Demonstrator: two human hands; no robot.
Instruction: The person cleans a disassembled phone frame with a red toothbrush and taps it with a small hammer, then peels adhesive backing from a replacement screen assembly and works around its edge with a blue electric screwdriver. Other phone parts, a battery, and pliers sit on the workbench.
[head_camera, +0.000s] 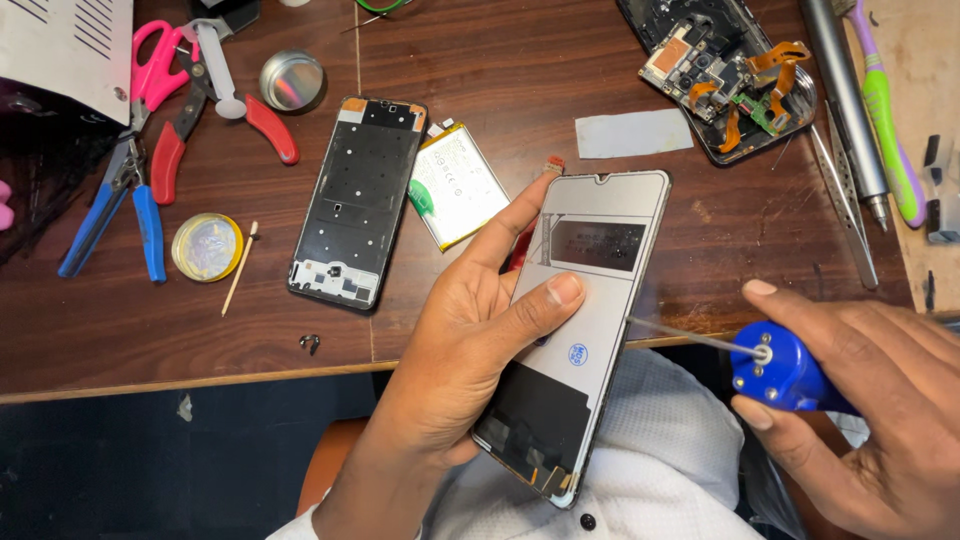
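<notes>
Both hands were bare; no gloves, no rings, no watch in view; the left hand (470, 330) showed short, trimmed nails, and so did the right hand (870, 400); the left forearm was uncovered down to a white cuff at the bottom edge; across the lap ran a white shirt (670, 450) with a fine textured weave; one small dark button (588, 521) sat on its front.

Two hands were in view, left (470, 330) and right (870, 400). On the bench (500, 60) lay one phone frame (357, 200), one battery (458, 185), one opened phone body (725, 75), two round tins (292, 80) (206, 246), one pair of scissors (150, 60), two pliers (120, 200) (215, 110) and one grey pad (633, 133).
</notes>
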